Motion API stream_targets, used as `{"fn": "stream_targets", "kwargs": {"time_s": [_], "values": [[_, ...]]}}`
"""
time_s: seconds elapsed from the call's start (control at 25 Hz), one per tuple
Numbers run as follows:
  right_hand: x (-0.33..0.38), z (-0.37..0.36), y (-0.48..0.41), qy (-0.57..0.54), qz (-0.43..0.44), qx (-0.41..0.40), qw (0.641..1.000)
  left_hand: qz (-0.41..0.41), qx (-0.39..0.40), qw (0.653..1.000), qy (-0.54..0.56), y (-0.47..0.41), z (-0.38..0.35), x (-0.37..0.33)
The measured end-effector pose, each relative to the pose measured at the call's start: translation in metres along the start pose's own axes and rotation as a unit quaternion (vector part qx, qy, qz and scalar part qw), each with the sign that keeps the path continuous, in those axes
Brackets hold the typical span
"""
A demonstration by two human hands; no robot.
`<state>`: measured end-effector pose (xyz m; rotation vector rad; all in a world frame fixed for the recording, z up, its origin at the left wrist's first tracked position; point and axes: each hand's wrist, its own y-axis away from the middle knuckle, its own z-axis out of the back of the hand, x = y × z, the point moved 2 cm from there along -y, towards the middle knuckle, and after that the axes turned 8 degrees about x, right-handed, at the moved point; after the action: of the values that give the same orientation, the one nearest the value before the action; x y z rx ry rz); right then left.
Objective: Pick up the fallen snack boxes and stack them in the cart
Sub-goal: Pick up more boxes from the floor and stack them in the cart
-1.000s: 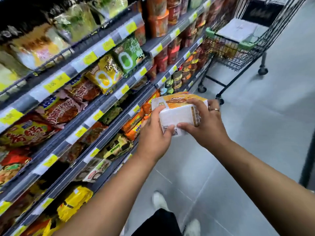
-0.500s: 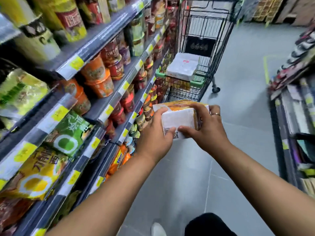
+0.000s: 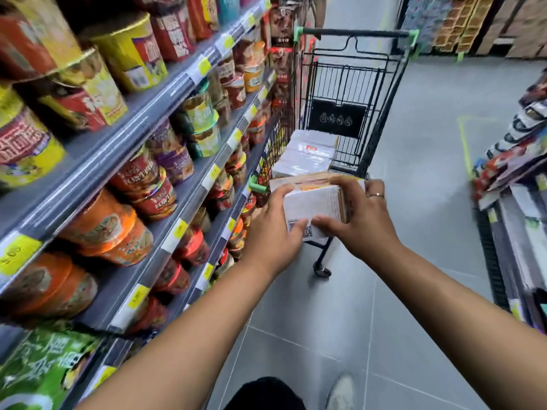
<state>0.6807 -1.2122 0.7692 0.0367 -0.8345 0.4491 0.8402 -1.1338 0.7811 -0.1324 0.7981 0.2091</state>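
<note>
Both hands carry one snack box, white on its near face with a barcode and orange on top. My left hand grips its left side, thumb on the near face. My right hand, a ring on one finger, grips its right side and top. The box is level with the near end of the black wire cart, just in front of its basket. Inside the basket lie white snack boxes, stacked along the left side.
Grey shelves packed with noodle cups and bags run along the left, close beside the cart. Another display rack stands at the right. Grey tiled floor opens between them. My shoe shows at the bottom.
I have walked up the aisle with the box held in both hands. The cart, once far off at the upper right, now stands directly in front of the box.
</note>
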Motion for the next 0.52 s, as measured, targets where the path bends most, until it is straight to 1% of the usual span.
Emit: {"fn": "stream_targets", "kwargs": {"time_s": [0.12,0.24,0.36,0.52], "values": [[-0.014,-0.001,-0.054,0.0,-0.004,0.003,1.0,0.008,0.003,1.0,0.002,-0.057,-0.005,0.005],[-0.03,-0.013,-0.111,0.007,-0.029,0.0,1.0,0.007,0.02,1.0,-0.014,-0.122,-0.007,0.021],[-0.044,-0.023,-0.161,0.011,-0.042,-0.022,0.999,-0.012,0.05,0.999,-0.004,-0.18,-0.008,0.034],[-0.063,-0.028,-0.218,0.02,-0.089,-0.055,0.994,-0.022,0.101,0.995,0.001,-0.26,-0.019,0.045]]}}
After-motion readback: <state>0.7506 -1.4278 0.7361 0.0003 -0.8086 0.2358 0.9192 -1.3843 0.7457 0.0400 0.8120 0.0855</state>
